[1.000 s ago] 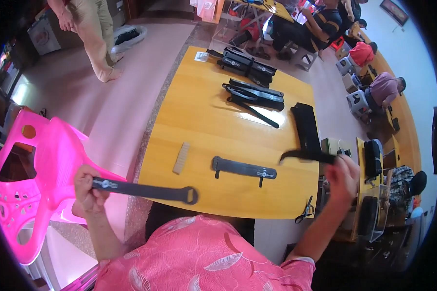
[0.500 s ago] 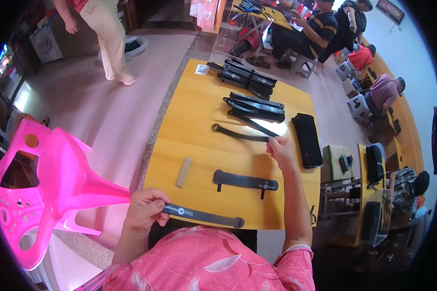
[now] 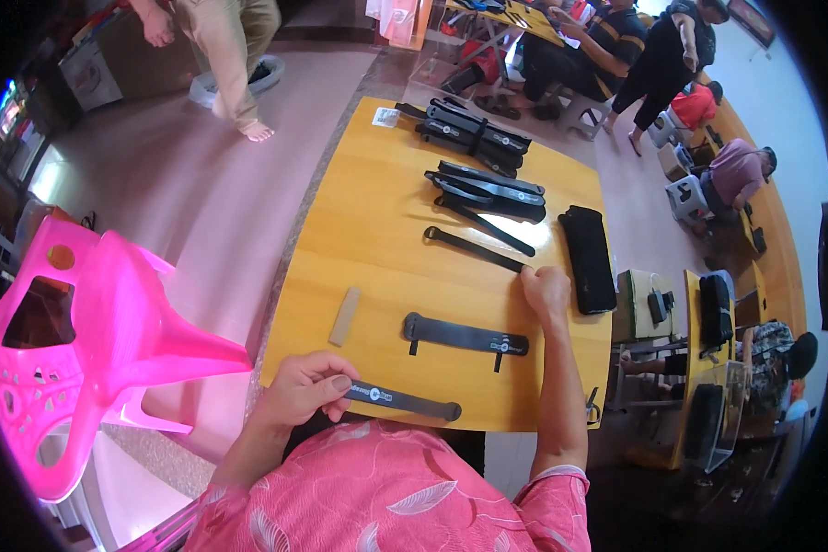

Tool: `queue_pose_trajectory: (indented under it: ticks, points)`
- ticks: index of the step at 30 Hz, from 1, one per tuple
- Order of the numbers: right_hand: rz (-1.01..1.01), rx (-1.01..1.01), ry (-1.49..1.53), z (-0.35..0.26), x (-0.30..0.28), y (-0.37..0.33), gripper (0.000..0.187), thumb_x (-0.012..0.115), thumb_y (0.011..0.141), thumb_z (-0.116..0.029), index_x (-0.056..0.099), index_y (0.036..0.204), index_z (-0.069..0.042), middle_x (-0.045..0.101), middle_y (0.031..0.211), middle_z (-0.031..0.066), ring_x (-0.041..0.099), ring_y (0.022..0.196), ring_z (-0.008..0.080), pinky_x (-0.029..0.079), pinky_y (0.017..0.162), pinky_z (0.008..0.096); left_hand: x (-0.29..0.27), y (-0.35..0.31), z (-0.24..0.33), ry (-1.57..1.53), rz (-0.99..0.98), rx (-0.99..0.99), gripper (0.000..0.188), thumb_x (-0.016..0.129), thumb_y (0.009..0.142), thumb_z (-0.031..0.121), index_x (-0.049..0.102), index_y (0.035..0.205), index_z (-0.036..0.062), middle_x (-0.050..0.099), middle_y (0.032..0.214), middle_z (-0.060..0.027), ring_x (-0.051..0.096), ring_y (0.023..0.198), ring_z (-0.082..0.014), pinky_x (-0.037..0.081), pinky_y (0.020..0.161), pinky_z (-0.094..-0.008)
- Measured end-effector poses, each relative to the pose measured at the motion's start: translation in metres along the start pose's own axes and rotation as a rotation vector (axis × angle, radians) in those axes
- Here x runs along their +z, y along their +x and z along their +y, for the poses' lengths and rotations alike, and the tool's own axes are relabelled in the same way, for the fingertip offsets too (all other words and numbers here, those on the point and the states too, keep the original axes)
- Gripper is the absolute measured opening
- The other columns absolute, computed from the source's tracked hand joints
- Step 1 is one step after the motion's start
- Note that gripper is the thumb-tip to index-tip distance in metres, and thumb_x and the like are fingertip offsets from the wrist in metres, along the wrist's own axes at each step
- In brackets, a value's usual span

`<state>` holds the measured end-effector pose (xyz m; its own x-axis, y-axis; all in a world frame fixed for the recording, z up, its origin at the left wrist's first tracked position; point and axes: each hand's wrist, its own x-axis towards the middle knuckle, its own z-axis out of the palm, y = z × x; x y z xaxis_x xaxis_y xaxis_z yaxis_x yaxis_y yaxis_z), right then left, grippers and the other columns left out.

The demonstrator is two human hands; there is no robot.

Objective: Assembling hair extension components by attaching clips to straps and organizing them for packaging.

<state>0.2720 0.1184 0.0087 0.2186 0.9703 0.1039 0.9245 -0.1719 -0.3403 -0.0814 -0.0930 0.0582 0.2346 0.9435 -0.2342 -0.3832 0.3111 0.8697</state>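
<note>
The left grip (image 3: 329, 396) pinches one flat, round-ended grey strap (image 3: 409, 402); the right grip (image 3: 530, 279) clasps one slim black strap (image 3: 478, 252). Two dark strap stacks (image 3: 477, 138) lie beyond; farther left, one white basin (image 3: 202, 90) holds something dark (image 3: 263, 69).

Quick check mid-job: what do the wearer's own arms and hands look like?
The left hand and right hand show no gloves or watch. The forearms are uncovered. The pink shirt carries a pale leaf print; its right sleeve is short, with a whitish edge.
</note>
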Motion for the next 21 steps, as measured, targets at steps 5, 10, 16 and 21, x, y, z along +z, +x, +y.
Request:
queue_pose_trajectory:
  ticks: [5,10,16,21]
  points:
    - [0.025,-0.282,0.051,-0.042,-0.045,-0.05,0.046,0.056,0.087,-0.031,0.056,0.057,0.003,0.053,0.054,0.0228,0.06,0.052,0.0332,0.045,0.049,0.0409,0.011,0.009,-0.002,0.041,0.049,-0.077,0.019,0.059,0.092,0.017,0.061,0.099,-0.0007,0.058,0.065,-0.0044,0.055,0.049,-0.009,0.044,0.044,-0.0204]
    - [-0.502,-0.919,0.67,-0.114,-0.072,-0.164,0.029,0.069,0.077,-0.009,0.061,0.102,0.004,0.063,0.093,0.0192,0.063,0.083,0.0317,0.051,0.071,0.0361,0.018,0.013,-0.01,-0.127,0.024,-0.077,0.019,0.058,0.092,0.014,0.059,0.101,-0.0024,0.059,0.067,-0.0066,0.056,0.05,-0.0113,0.045,0.044,-0.022]
    - [-0.55,-0.625,0.855,-0.11,-0.047,-0.195,0.026,0.065,0.079,-0.002,0.059,0.103,0.005,0.062,0.091,0.019,0.063,0.083,0.0323,0.051,0.072,0.0347,0.032,0.008,-0.024,-0.108,0.018,0.158,0.024,0.062,0.09,0.011,0.056,0.109,-0.002,0.059,0.087,-0.0065,0.058,0.074,-0.0103,0.048,0.064,-0.0204]
    - [-0.496,-0.63,0.843,-0.112,-0.044,-0.205,0.028,0.067,0.078,-0.003,0.06,0.104,0.004,0.062,0.089,0.019,0.064,0.082,0.0311,0.051,0.072,0.0348,0.032,0.006,-0.034,0.191,0.107,0.405,0.027,0.063,0.088,0.009,0.055,0.111,-0.0028,0.059,0.09,-0.005,0.058,0.083,-0.0116,0.047,0.073,-0.0218]
